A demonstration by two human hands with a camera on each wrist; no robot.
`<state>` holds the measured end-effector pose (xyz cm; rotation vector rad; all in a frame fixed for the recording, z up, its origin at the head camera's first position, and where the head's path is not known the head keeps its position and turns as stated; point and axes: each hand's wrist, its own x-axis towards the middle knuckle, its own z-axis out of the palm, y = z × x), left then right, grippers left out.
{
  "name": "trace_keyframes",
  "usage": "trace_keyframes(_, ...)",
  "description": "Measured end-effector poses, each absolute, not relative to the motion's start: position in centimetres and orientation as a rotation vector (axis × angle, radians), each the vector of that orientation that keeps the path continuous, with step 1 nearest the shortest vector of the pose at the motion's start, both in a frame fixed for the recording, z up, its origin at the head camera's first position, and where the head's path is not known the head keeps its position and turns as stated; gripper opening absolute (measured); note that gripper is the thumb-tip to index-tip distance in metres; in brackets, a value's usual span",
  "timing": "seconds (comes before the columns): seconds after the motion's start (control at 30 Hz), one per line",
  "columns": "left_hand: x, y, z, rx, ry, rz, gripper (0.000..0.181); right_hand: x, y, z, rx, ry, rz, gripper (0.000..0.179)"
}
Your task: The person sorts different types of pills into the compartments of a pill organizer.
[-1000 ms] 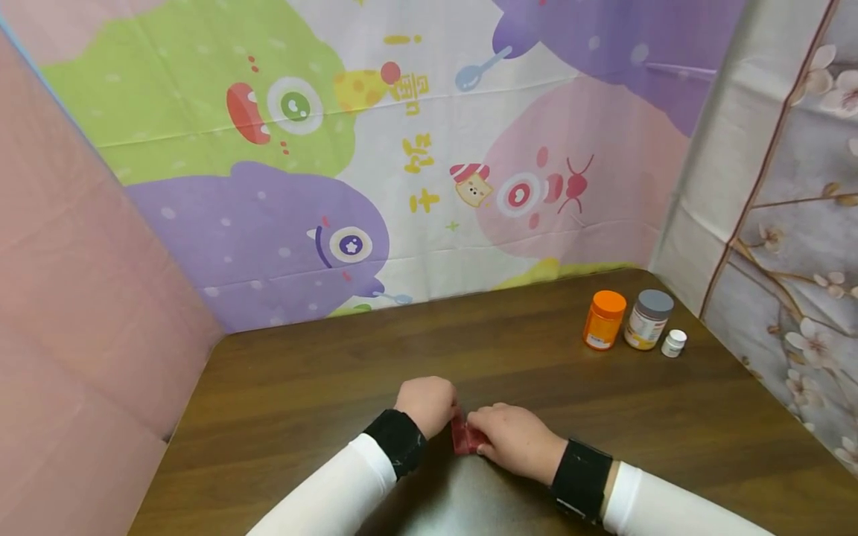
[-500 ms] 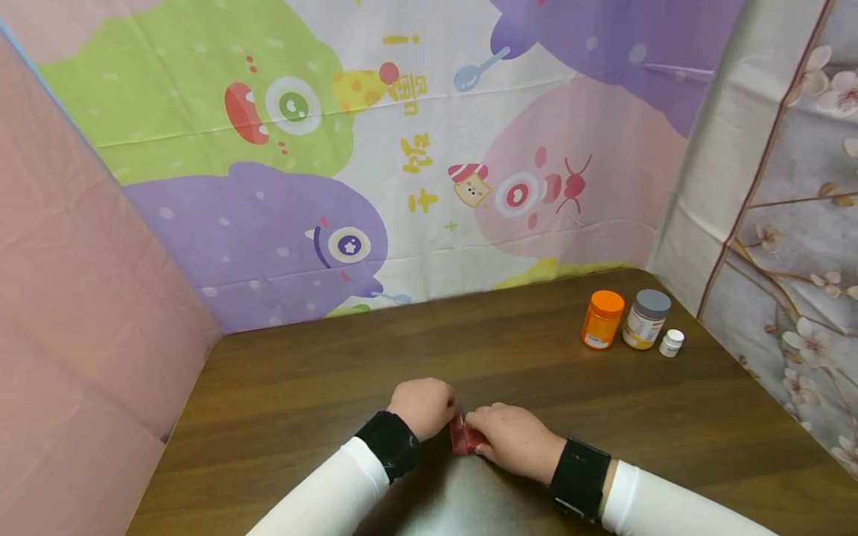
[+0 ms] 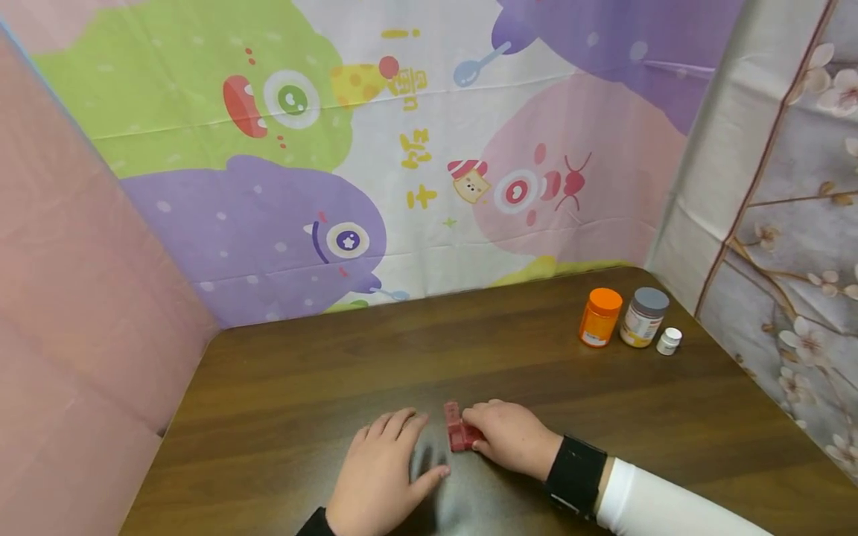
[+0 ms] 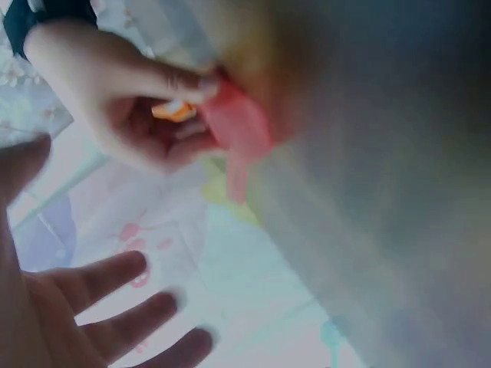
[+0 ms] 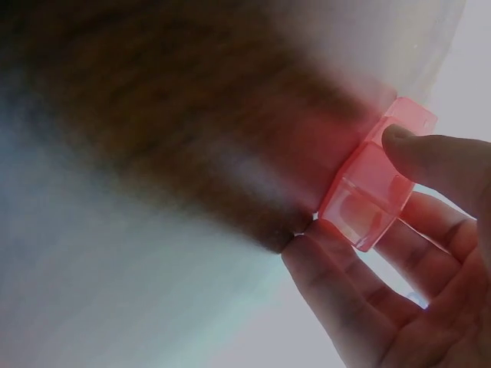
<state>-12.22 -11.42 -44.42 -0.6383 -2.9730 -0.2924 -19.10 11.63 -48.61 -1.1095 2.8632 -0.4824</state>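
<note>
A small translucent red pill box [image 3: 459,438] with compartments lies on the wooden table. One lid flap [image 3: 452,410] sticks out from its far side, and in the left wrist view the flap [image 4: 236,178] hangs off the box's edge. My right hand [image 3: 512,439] grips the box from the right; in the right wrist view the thumb lies on the pill box [image 5: 367,193] and the fingers are around its other side. Left of the box, my left hand [image 3: 382,469] is spread, palm down, holding nothing, its thumb tip a short way from the box.
At the back right of the table [image 3: 302,387] stand an orange bottle [image 3: 599,318], a grey-lidded jar [image 3: 644,318] and a small white bottle [image 3: 669,342]. A cartoon-printed cloth [image 3: 429,246] hangs behind the table, with a pink cloth [image 3: 80,335] on the left.
My left hand has let go of the pill box's flap, drawn back toward the near left and spread its fingers. The flap now shows standing out. My right hand keeps its hold.
</note>
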Motion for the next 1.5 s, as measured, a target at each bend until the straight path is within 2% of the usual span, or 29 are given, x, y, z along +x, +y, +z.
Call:
trace_keyframes(0.1, -10.1, -12.4, -45.1, -0.638, -2.982, -0.25, 0.087, -19.1, 11.5, -48.6, -1.109, 2.865, -0.477, 0.019)
trace_keyframes(0.2, -8.7, -13.0, -45.7, -0.631, -2.999, -0.201, 0.094, -19.1, 11.4, -48.4, -1.104, 2.871, -0.481, 0.02)
trace_keyframes(0.67, -7.5, -13.8, -46.7, -0.622, -3.072, -0.246, 0.093, -19.2, 11.0, -48.0, -1.035, 2.842, -0.499, 0.018)
trace_keyframes(0.77, -7.3, -14.0, -46.8, -0.607, -3.066, -0.259, 0.093, -19.1, 10.7, -48.0, -1.007, 2.85, -0.483, 0.028)
trace_keyframes(0.97, -6.8, -14.3, -46.8, -0.593, -3.031, -0.258, 0.091, -18.7, 10.7, -47.9, -0.956, 2.824, -0.51, 0.069)
trace_keyframes(1.13, -6.5, -14.7, -46.7, -0.582, -3.034, -0.271, 0.091, -18.9, 12.1, -46.6, -0.849, 2.841, -0.581, 0.074)
trace_keyframes(1.27, -6.4, -15.3, -46.9, -0.617, -3.0, -0.231, 0.092, -20.9, 15.3, -44.8, -0.725, 3.035, -0.646, 0.069)
trace_keyframes(1.5, -6.0, -16.4, -47.3, -0.694, -2.893, -0.16, 0.094, -27.6, 24.5, -41.0, -0.393, 3.323, -0.624, 0.064)
